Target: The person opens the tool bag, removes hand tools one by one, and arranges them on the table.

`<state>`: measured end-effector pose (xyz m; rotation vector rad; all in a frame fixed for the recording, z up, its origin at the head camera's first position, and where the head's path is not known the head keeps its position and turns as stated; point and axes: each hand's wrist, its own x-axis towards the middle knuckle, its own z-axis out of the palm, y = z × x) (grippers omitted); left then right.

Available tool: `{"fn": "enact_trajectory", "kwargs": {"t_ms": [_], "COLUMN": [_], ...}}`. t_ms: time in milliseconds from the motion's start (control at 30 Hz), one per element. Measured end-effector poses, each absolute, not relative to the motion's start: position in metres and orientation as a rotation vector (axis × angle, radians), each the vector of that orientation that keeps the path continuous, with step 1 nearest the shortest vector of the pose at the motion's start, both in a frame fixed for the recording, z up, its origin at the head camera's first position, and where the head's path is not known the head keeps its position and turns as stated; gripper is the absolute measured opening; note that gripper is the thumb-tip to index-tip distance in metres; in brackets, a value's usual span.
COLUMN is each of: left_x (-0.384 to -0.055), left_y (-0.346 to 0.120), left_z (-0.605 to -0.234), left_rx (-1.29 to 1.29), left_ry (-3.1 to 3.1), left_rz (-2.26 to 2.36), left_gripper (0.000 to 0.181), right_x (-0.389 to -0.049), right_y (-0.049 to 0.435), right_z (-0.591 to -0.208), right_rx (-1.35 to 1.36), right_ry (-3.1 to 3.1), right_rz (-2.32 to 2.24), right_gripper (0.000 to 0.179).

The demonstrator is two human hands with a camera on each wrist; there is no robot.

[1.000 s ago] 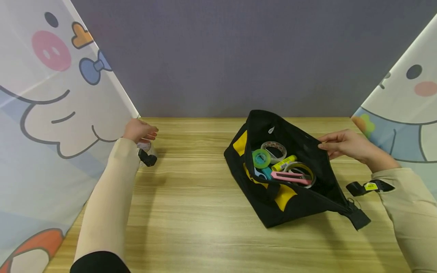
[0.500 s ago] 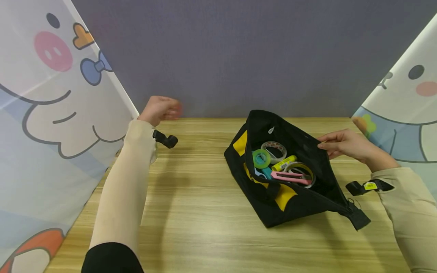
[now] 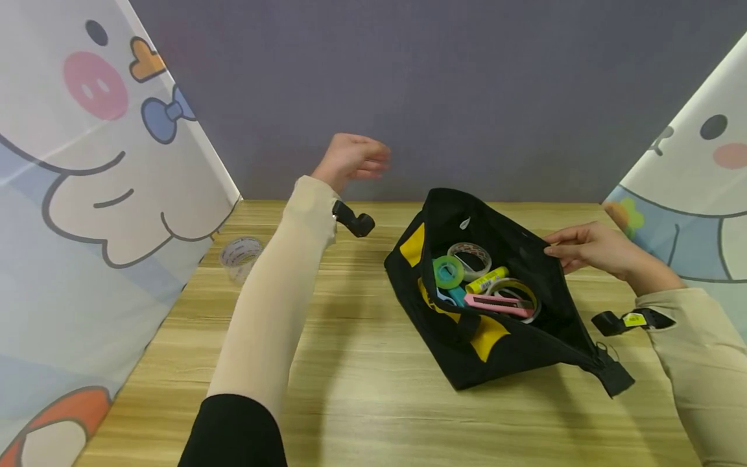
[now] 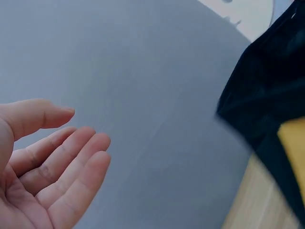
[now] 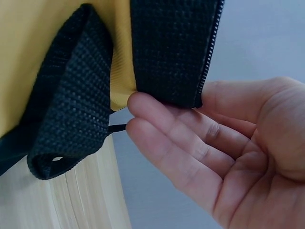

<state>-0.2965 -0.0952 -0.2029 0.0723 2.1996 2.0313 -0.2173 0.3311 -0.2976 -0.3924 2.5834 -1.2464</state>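
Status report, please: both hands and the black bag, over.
Left hand empty, fingers relaxed, in the air left of black bag. Right hand pinches the bag's open zipper edge. Clear tape roll lies apart on table; nothing blocks the bag.

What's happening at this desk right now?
A person sits at a wooden table. Their right hand pinches the rim of an open black and yellow pouch that holds tape rolls, a pink cutter and a yellow stick. Their left hand is raised above the table, open and holding nothing. A clear tape roll lies by the left panel.
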Motion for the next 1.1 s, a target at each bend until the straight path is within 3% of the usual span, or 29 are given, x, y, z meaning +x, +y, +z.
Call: {"fn": "enact_trajectory", "kwargs": {"t_ms": [700,1100], "left_x": [-0.296,-0.279], "left_y": [0.016,0.060], "left_z": [-0.234,-0.281], "left_rx": [0.249,0.387], "left_ry": [1.992,1.922], "left_rz": [2.360,1.993], "left_gripper": [0.026,0.020], "right_x": [-0.217,-0.218], "right_y": [0.331,0.328], "right_z": [-0.296,-0.296], "right_rx": [-0.412,-0.411], "right_ry": [2.590,2.594], "right_rz": [-1.245,-1.238], "right_gripper": [0.035,0.036]}}
